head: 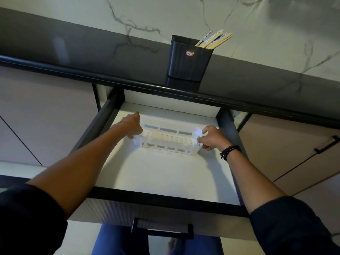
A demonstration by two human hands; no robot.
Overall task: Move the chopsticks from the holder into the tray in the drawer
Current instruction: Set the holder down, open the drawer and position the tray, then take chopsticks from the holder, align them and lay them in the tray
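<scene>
Hands (132, 126) (211, 138) grip tray (169, 139) ends, seemingly; chopsticks (214, 40) lean right in holder (189, 59).

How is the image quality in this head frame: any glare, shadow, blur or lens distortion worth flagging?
Head view: dim overall, with the brightest area the white drawer floor; both arms cast soft shadows there beside the tray. The glossy dark countertop mirrors the marble wall and the holder. Wide-angle bowing curves the counter edge. The chopsticks look slightly soft; the left hand and right hand are reasonably sharp.
</scene>
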